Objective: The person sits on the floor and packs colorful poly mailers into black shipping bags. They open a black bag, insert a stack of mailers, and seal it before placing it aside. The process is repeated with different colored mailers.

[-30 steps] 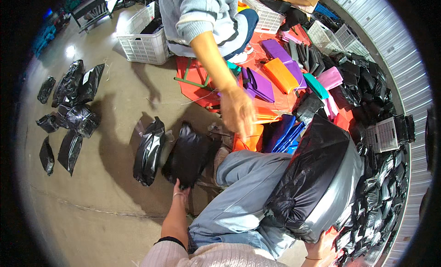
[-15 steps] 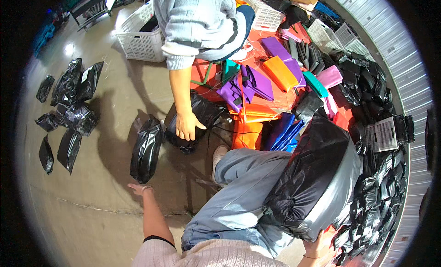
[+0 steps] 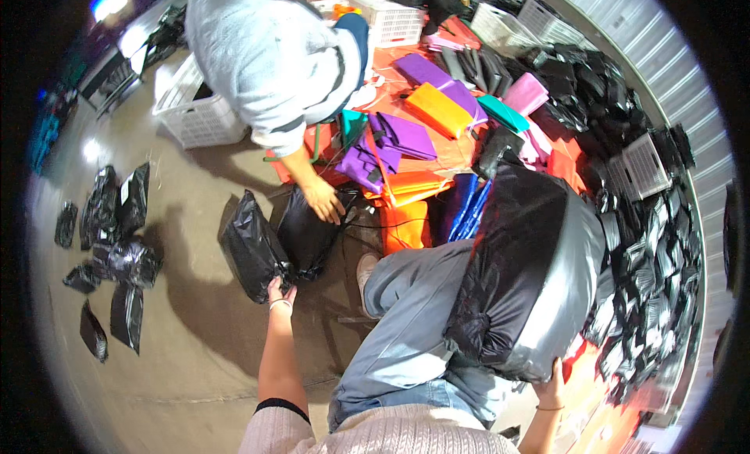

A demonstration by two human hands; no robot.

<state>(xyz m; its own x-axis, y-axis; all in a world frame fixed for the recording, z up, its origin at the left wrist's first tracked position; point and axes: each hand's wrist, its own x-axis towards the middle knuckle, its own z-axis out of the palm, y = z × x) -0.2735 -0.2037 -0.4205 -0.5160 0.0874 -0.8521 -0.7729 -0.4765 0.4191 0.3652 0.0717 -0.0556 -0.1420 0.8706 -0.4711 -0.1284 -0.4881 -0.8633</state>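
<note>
My left hand (image 3: 280,291) is closed on the near end of a black plastic-wrapped package (image 3: 254,239), which rests on the floor with its far end tilted left. Beside it lies a second black package (image 3: 303,237), with a co-worker's hand (image 3: 322,201) over its upper right part. A large black plastic bundle (image 3: 512,270), gathered at one corner, leans across my right thigh. My right hand (image 3: 552,389) grips this bundle's lower edge, some fingers hidden behind the plastic.
Several black packages (image 3: 125,259) lie on the floor at left. Folded purple (image 3: 402,135), orange (image 3: 437,110) and blue (image 3: 469,208) pieces spread over red sheeting ahead. White crates (image 3: 199,114) stand beyond. Stacked black packages (image 3: 648,274) line the corrugated wall at right.
My left hand has moved up and right, from open beside the package to closed on its near end. That package now sits against the second one. The large bundle stays on my thigh.
</note>
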